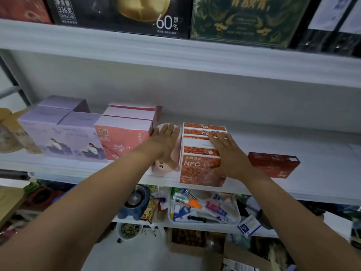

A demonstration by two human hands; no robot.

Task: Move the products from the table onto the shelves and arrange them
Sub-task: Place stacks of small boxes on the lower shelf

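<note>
A row of orange NFC boxes point(201, 169) stands on the middle white shelf point(293, 184), front to back. My right hand point(228, 153) lies flat on the tops and right side of the front boxes, fingers straight. To their left stands a pink round tin point(166, 167). My left hand point(166, 139) rests over its top with fingers spread, thumb down its front. Further left are pink boxes point(121, 137) and lilac boxes point(62, 133).
A dark red box point(273, 165) sits alone to the right on the same shelf. Large gift boxes point(244, 18) fill the shelf above. Below, a clear tray point(205, 210) of small items, a blue pet bowl point(134, 202) and cardboard cartons point(205, 251) crowd the lower levels.
</note>
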